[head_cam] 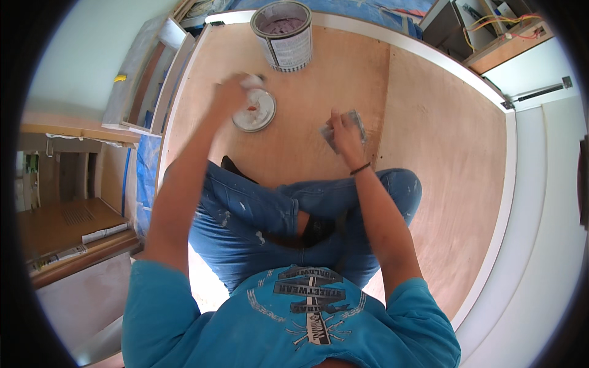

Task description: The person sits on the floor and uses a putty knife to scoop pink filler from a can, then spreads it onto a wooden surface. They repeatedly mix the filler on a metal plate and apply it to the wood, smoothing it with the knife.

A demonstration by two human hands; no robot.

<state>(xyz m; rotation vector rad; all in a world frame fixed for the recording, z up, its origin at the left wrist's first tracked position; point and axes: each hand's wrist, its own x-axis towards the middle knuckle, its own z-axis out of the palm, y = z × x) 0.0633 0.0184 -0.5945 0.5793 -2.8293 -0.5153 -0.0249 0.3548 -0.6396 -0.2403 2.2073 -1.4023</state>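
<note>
My left hand [232, 94] is blurred and closed around a small whitish object [253, 82] with a dark end; blur hides what it is. Just beside and below it lies a round can lid [263, 115], smeared with white paste and a reddish spot. Between the fingers of my right hand [347, 135] is a flat grey plate-like tool [356, 122], perhaps a filler spreader, its surface smeared. Beyond both hands stands an open metal can [290, 50] with pinkish filler inside and on its inner wall.
I sit cross-legged on a plywood panel [428, 124] with a seam and a white raised rim [395, 34]. Open wooden compartments [147, 87] border the left. Loose wires [506, 23] hang at upper right, near a gas strut [543, 89]. Blue sheeting [349, 7] lies beyond the rim.
</note>
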